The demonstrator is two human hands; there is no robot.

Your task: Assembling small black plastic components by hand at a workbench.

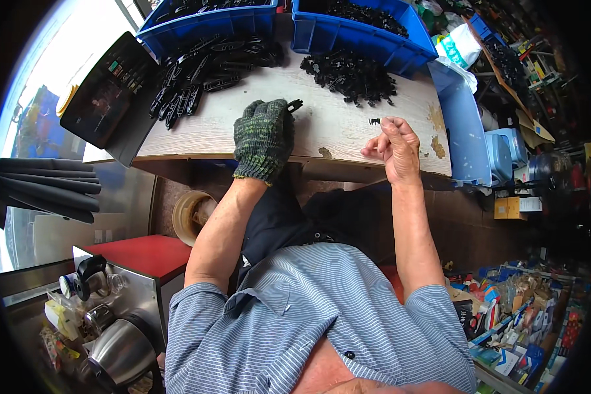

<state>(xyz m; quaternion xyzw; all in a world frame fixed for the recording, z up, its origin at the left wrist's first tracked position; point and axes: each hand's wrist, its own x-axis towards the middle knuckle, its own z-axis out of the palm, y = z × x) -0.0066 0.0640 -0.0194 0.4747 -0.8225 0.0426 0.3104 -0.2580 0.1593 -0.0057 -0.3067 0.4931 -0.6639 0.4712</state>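
My left hand (262, 139), in a dark green knitted glove, is closed around a black plastic part (295, 105) whose end sticks out past the fingers on the right. The rest of that part is hidden in the glove. To the right, my bare right hand (400, 148) pinches a small black plastic clip (374, 121) between thumb and forefinger, a little above the table (335, 131). Beyond the right hand lies a heap of small black clips (348, 75). Long black plastic parts (194, 79) are piled beyond the left hand, toward the left.
Two blue bins (210, 29) with black parts stand along the far side. A dark screen in a folding case (102, 98) leans at the table's left end. Against the right end is a light blue tub (463, 121). Below the table edge sits a round bucket (182, 218).
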